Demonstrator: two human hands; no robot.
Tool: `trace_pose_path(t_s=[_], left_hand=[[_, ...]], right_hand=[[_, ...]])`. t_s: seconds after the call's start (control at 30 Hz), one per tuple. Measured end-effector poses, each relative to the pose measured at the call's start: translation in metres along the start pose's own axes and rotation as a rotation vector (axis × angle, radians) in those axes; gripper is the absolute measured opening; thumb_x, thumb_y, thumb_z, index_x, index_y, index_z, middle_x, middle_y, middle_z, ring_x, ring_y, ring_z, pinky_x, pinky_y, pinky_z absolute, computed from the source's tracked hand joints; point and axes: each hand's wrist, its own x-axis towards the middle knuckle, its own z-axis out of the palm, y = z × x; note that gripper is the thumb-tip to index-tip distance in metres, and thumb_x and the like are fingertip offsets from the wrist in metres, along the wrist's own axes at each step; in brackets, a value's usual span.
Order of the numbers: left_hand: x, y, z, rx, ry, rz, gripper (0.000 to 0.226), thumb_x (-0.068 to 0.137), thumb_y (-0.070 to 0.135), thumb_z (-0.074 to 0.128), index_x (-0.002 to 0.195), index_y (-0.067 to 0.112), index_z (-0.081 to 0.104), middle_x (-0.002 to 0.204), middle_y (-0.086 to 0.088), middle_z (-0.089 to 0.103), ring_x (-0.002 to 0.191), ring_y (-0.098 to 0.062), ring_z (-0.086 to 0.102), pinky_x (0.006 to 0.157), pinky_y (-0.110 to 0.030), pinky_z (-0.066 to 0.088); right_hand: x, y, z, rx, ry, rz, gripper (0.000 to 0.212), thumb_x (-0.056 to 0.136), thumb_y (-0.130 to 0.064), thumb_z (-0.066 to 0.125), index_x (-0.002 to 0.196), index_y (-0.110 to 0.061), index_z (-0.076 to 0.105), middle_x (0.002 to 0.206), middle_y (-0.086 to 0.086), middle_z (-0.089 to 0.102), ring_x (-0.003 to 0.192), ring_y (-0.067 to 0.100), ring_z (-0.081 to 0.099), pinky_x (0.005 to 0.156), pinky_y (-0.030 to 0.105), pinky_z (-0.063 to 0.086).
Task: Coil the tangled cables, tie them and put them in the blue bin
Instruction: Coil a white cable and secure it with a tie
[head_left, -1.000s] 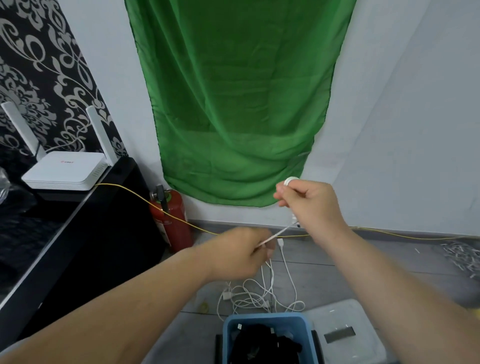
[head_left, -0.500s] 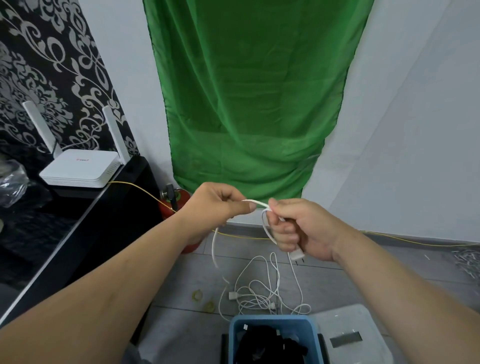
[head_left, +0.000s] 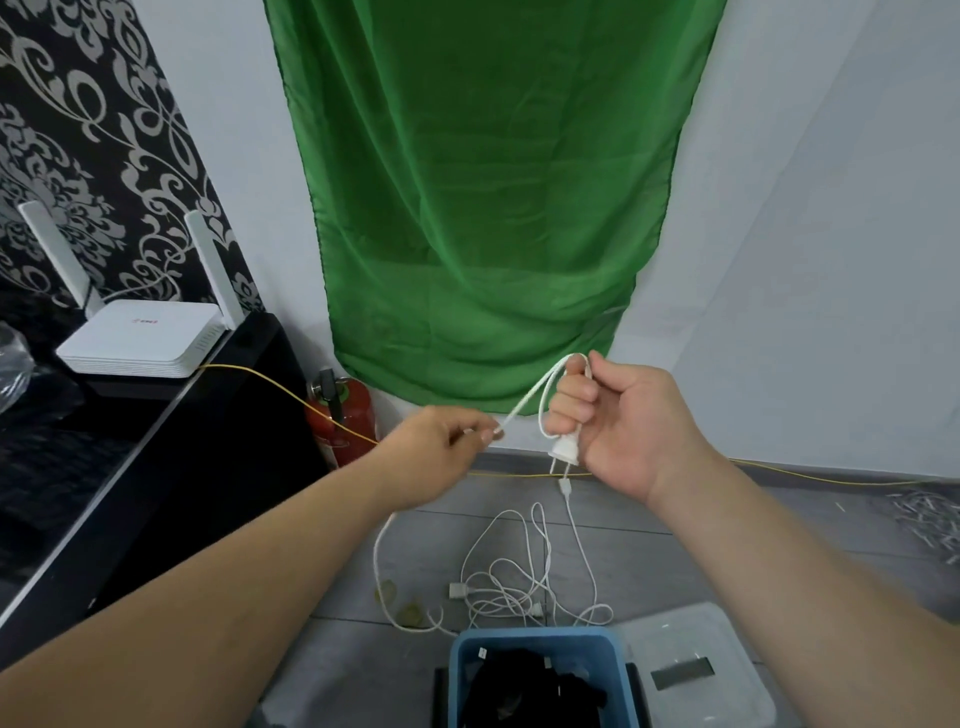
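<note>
Cable (head_left: 524, 402) in the grip: white. Bin (head_left: 530, 636) below the grip: blue; contents (head_left: 524, 686) black. Cloth (head_left: 483, 208) behind the grip: plain green. Wallpaper (head_left: 78, 130) far left: black with silver floral scrolls. Router (head_left: 140, 338) left: white. Extinguisher (head_left: 358, 410) just left: red. Wire (head_left: 509, 474) beneath: yellow. Floor (head_left: 675, 561): grey.

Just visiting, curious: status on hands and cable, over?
Right hand grips looped white cable. Left hand pinches it taut. Rest tangled on floor. Blue bin unobstructed.
</note>
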Motion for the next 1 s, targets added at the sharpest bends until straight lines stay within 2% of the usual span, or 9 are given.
trace_pose_path(t_s=[0.07,0.17,0.27,0.4,0.5,0.6,0.7,0.87,1.0], left_hand=[[-0.008,0.007,0.015,0.123,-0.175,0.012,0.033,0.106,0.026,0.051,0.137,0.032,0.062,0.077,0.005,0.060,0.050,0.004,0.048,0.054,-0.006,0.040],[-0.018,0.020,0.032,0.291,-0.332,0.109,0.049,0.106,0.026,0.050,0.153,0.037,0.041,0.084,0.005,0.063,0.073,-0.009,0.058,0.070,-0.017,0.046],[-0.025,0.034,0.043,0.278,-0.384,0.134,0.028,0.103,0.027,0.054,0.131,0.022,0.056,0.089,0.002,0.065,0.080,-0.015,0.057,0.078,-0.027,0.048],[-0.031,0.045,0.044,0.224,-0.425,0.133,0.010,0.098,0.027,0.062,0.104,0.020,0.066,0.077,0.007,0.064,0.058,-0.002,0.057,0.061,-0.022,0.049],[-0.023,0.048,0.026,0.170,-0.272,0.154,0.007,0.095,0.026,0.067,0.089,0.024,0.070,0.069,0.008,0.065,0.059,-0.009,0.059,0.060,-0.022,0.048],[-0.015,0.048,0.005,0.059,-0.092,0.215,0.015,0.096,0.026,0.068,0.082,0.022,0.071,0.064,0.000,0.066,0.052,-0.007,0.049,0.054,-0.022,0.043],[-0.013,0.048,-0.006,0.066,0.077,0.313,0.013,0.094,0.027,0.072,0.083,0.021,0.075,0.063,0.002,0.065,0.055,-0.007,0.050,0.056,-0.025,0.044],[-0.003,0.030,-0.027,0.051,0.387,0.240,0.019,0.082,0.046,0.081,0.080,0.028,0.074,0.066,0.005,0.068,0.063,-0.019,0.061,0.059,-0.036,0.051],[-0.001,0.020,-0.028,-0.037,0.326,0.235,0.016,0.091,0.042,0.074,0.087,0.027,0.078,0.067,0.000,0.068,0.062,-0.020,0.058,0.060,-0.035,0.050]], right_hand=[[0.000,0.001,0.001,-0.017,0.026,-0.030,0.025,0.106,-0.016,0.042,0.090,-0.007,0.060,0.065,0.001,0.047,0.054,0.016,0.044,0.063,0.032,0.041],[0.004,0.000,-0.004,-0.052,0.121,-0.110,0.021,0.107,-0.016,0.049,0.101,-0.004,0.065,0.072,0.006,0.067,0.064,0.018,0.066,0.074,0.035,0.059],[0.009,-0.003,-0.013,0.006,0.161,-0.167,0.016,0.105,-0.014,0.053,0.110,-0.002,0.064,0.090,0.011,0.078,0.079,0.019,0.077,0.081,0.035,0.063],[0.015,-0.003,-0.026,-0.170,0.209,-0.280,0.012,0.101,-0.008,0.060,0.110,-0.001,0.065,0.098,0.015,0.078,0.092,0.024,0.078,0.086,0.035,0.060],[0.013,-0.001,-0.032,-0.631,0.278,-0.396,0.012,0.096,-0.010,0.069,0.099,0.001,0.074,0.083,0.014,0.078,0.073,0.021,0.075,0.075,0.031,0.062],[0.011,0.005,-0.032,-1.029,0.261,-0.459,0.019,0.097,-0.013,0.068,0.085,0.000,0.075,0.074,0.009,0.076,0.062,0.014,0.070,0.067,0.027,0.058],[0.006,0.011,-0.024,-1.210,0.163,-0.333,0.028,0.100,-0.015,0.062,0.080,0.005,0.068,0.067,0.008,0.070,0.055,0.013,0.066,0.056,0.024,0.050],[0.004,0.016,-0.010,-0.980,-0.026,-0.083,0.039,0.107,-0.024,0.046,0.082,-0.004,0.068,0.056,0.010,0.054,0.049,0.022,0.045,0.053,0.030,0.036],[-0.005,0.020,0.005,-0.680,-0.214,0.102,0.033,0.107,-0.023,0.044,0.080,-0.008,0.056,0.056,0.004,0.036,0.048,0.017,0.031,0.052,0.031,0.030]])
